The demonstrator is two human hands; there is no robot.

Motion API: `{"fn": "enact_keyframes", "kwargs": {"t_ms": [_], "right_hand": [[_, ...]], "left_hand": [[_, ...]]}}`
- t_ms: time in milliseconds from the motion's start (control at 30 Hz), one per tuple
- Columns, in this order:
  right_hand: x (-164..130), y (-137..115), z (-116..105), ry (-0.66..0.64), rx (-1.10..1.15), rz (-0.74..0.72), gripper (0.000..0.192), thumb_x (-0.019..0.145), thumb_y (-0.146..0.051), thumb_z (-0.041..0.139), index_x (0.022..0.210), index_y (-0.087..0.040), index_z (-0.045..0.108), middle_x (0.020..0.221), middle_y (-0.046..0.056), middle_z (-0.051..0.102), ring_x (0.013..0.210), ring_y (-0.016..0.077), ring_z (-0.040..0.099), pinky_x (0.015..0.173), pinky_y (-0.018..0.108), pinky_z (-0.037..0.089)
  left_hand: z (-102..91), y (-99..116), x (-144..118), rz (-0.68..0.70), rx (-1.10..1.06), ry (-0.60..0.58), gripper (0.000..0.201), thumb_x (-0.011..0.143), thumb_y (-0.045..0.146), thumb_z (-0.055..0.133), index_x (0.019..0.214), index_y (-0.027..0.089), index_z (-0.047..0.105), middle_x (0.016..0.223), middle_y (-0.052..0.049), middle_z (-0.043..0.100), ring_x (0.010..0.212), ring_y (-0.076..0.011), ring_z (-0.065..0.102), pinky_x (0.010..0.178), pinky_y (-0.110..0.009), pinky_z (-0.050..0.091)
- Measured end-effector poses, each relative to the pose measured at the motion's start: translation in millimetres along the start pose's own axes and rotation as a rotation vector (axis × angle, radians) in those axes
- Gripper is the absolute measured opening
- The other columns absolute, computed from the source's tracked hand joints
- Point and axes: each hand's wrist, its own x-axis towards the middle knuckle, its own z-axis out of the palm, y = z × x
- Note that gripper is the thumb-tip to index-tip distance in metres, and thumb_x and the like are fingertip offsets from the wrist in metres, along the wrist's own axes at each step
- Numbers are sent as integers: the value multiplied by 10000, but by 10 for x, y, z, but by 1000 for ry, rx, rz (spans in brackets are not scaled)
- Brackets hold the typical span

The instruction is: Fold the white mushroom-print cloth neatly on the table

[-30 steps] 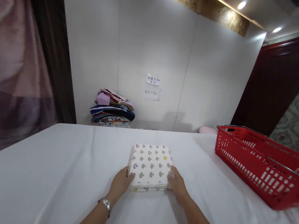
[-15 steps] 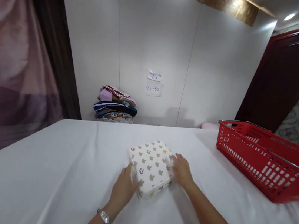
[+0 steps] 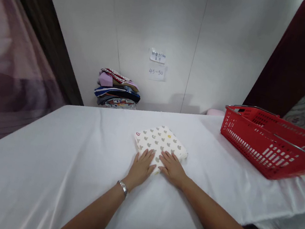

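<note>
1. Cloth [image 3: 162, 142], folded into a compact square with a small printed pattern, lies flat near the middle of the surface [image 3: 48, 160].
2. Left hand [image 3: 141, 166] rests flat, fingers extended, on the near edge of the cloth; nothing is grasped.
3. Right hand [image 3: 171, 167] lies just beside it, also flat on the cloth.
4. Folding appears complete; a red basket [image 3: 268, 147] stands well apart to the right, and a stack of folded cloths [image 3: 117, 90] sits by the wall.
</note>
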Motion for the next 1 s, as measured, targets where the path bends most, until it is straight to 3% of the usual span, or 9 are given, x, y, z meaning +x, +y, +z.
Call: {"fn": "enact_keyframes", "kwargs": {"t_ms": [200,400,567,633,700,833,1000], "right_hand": [[-85,-68,-13,-4,-14,40,524,964,-440,333,1419,-181,362,1503,90,298,1398,224,230,1133,459,169],[-173,-104,-5,-3,-6,55,530,952,-425,376,1417,-170,361,1507,96,291,1402,224,215,1140,456,140],[-210,-31,-70,-1,55,59,485,962,-372,339,1404,-177,381,1495,76,325,1403,191,215,1147,438,125],[-196,125,-115,82,95,157,480,957,-358,332,1397,-175,396,1480,76,356,1401,194,222,1146,445,126],[-187,356,-151,242,167,343,474,937,-336,353,1368,-159,444,1450,90,404,1384,211,266,1137,447,169],[-240,811,-143,584,496,712,407,815,-285,497,1184,-169,626,1252,100,601,1182,249,524,1030,424,376],[-302,983,-12,662,711,741,373,707,-262,572,1051,-190,695,1004,63,705,890,217,641,824,369,496]], "left_hand": [[-66,66,38,-1,16,26,483,939,391,332,1380,208,401,1473,-81,373,1388,-267,260,1124,-532,145],[-33,146,-27,168,55,28,504,941,404,335,1384,173,398,1469,-87,379,1393,-256,252,1150,-498,104],[8,132,-55,199,64,32,504,936,386,351,1387,165,396,1472,-90,373,1391,-263,256,1152,-486,121],[-1,143,-43,200,67,36,501,923,379,385,1370,155,422,1457,-101,394,1381,-276,276,1149,-491,133],[-5,160,-30,206,70,49,485,908,357,422,1349,159,450,1444,-104,415,1369,-286,299,1144,-501,152],[28,157,-22,235,88,112,428,913,315,412,1315,193,492,1421,-85,450,1344,-276,349,1128,-509,214],[64,116,-22,262,116,145,418,923,317,393,1303,184,508,1399,-82,478,1322,-278,385,1110,-509,255]]}}
